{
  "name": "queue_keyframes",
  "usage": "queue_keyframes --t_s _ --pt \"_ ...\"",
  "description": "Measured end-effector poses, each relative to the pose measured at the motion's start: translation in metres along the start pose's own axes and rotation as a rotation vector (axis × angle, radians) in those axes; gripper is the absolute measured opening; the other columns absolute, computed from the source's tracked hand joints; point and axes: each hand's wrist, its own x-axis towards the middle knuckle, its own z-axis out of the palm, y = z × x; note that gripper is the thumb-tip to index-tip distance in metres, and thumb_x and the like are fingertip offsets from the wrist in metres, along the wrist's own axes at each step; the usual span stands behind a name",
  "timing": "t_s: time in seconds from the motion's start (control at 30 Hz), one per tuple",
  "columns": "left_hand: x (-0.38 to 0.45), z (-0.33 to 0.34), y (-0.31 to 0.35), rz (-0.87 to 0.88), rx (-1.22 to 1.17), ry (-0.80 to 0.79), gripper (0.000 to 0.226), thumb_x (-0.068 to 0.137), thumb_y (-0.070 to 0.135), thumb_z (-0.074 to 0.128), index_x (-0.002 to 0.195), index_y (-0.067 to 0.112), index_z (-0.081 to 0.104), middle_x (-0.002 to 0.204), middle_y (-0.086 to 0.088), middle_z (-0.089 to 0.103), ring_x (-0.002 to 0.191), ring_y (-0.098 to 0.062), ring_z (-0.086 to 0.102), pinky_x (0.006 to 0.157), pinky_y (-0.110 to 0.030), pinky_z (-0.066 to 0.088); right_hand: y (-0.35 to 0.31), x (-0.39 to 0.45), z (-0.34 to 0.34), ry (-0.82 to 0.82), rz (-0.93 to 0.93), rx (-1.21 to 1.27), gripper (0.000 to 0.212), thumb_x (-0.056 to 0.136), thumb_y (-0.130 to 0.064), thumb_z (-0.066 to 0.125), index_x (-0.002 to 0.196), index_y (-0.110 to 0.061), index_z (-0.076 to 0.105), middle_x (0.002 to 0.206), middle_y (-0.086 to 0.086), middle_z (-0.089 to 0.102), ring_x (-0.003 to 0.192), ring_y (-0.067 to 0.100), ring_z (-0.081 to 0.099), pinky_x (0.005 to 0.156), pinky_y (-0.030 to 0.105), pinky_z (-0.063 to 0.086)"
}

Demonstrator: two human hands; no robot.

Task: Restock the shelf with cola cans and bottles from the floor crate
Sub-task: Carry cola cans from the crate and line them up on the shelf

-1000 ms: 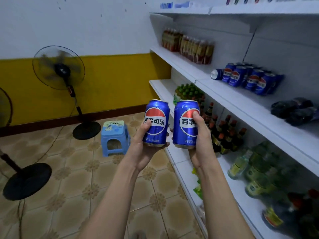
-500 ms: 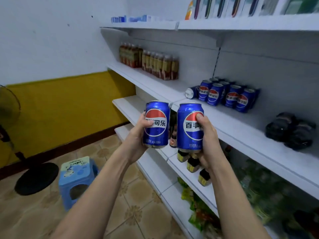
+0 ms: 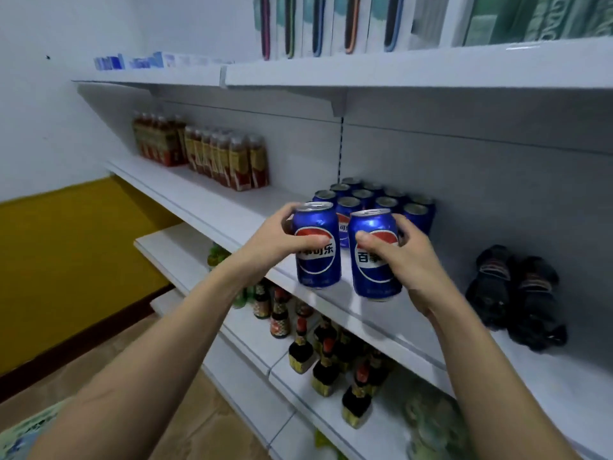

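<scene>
1. Both bare forearms are extended forward and upward from the lower edge of the view, converging slightly.
2. The left hand is wrapped around an upright blue aluminium cola can, thumb across the front.
3. The right hand is wrapped around a second, matching blue can, thumb on its label.

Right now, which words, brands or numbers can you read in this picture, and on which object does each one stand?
"事可乐": blue cola can in the left hand, first character hidden by the thumb.
"百事": blue cola can in the right hand, the rest hidden.
"可": partly seen on a blue can behind them.
Small print low on both held cans: too blurred.
Brown bottle labels, dark sauce bottle labels: unreadable.
</scene>
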Motion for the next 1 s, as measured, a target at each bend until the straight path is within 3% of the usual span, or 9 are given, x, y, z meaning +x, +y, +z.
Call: queue_keyframes --t_s 0.1,0.17,0.33,0.43,0.6,0.7,0.83,1.0 --pt "0.044 0.004 0.017 0.028 0.228 -0.162 0.065 0.075 0.017 0.086 0.129 0.022 0.051 0.117 0.003 0.071 0.105 -0.010 0.069 0.091 -0.030 0.055 -0.005 0.024 -0.037 -0.011 -0.020 -0.205 0.048 0.072 -0.024 0.087 0.111 -0.030 0.060 0.100 -0.016 0.071 0.084 -0.007 0.068 0.074 0.016 0.052" --pt "0.072 0.011 0.027 0.068 0.428 -0.232 0.067 0.072 0.024 0.089 0.128 0.024 0.051 0.117 0.007 0.069 0.102 -0.008 0.069 0.088 -0.026 0.056 -0.009 0.038 -0.054 -0.042 -0.021 -0.365 0.052 0.072 -0.024 0.088 0.111 -0.034 0.055 0.101 -0.022 0.065 0.083 -0.012 0.064 0.068 0.010 0.050" --pt "0.125 0.031 0.030 0.175 0.823 -0.296 0.087 0.066 0.042 0.091 0.139 0.021 0.050 0.128 0.009 0.062 0.104 -0.005 0.060 0.086 -0.020 0.048 -0.001 0.068 -0.075 -0.059 0.001 -0.517 0.035 0.072 -0.019 0.088 0.092 -0.036 0.066 0.096 -0.019 0.073 0.092 -0.002 0.069 0.085 0.025 0.056" --pt "0.147 0.039 0.019 0.220 0.894 -0.273 0.087 0.066 0.041 0.090 0.141 0.023 0.049 0.128 0.007 0.059 0.105 -0.010 0.057 0.085 -0.023 0.048 0.011 0.082 -0.075 0.027 0.018 -0.569 0.036 0.065 -0.021 0.087 0.097 -0.023 0.070 0.093 -0.010 0.076 0.090 0.005 0.071 0.087 0.038 0.058" --pt "0.174 0.047 0.008 0.267 0.996 -0.282 0.080 0.065 0.046 0.088 0.134 0.025 0.054 0.115 0.008 0.057 0.106 -0.015 0.056 0.088 -0.029 0.049 0.020 0.099 -0.069 0.109 0.090 -0.718 0.048 0.065 -0.025 0.087 0.108 -0.021 0.065 0.095 -0.008 0.070 0.086 0.010 0.067 0.076 0.029 0.055" --pt "0.190 0.052 -0.002 0.285 1.010 -0.287 0.079 0.065 0.051 0.086 0.133 0.026 0.055 0.125 0.006 0.062 0.114 -0.018 0.057 0.090 -0.031 0.047 0.029 0.112 -0.063 0.159 0.140 -0.752 0.059 0.063 -0.030 0.087 0.115 -0.023 0.062 0.105 -0.005 0.068 0.094 0.015 0.066 0.086 0.036 0.056" --pt "0.208 0.055 -0.016 0.322 1.130 -0.286 0.093 0.061 0.067 0.079 0.141 0.032 0.048 0.138 0.004 0.053 0.126 -0.025 0.048 0.101 -0.040 0.043 0.041 0.126 -0.054 0.222 0.164 -0.823 0.075 0.058 -0.032 0.087 0.127 -0.021 0.060 0.118 -0.001 0.065 0.104 0.018 0.065 0.083 0.032 0.055" --pt "0.223 0.056 -0.031 0.367 1.170 -0.312 0.091 0.066 0.066 0.077 0.144 0.031 0.045 0.143 0.000 0.048 0.134 -0.030 0.038 0.110 -0.051 0.034 0.050 0.131 -0.045 0.296 0.222 -0.843 0.082 0.052 -0.040 0.086 0.128 -0.025 0.056 0.123 -0.003 0.064 0.106 0.018 0.064 0.081 0.032 0.054"
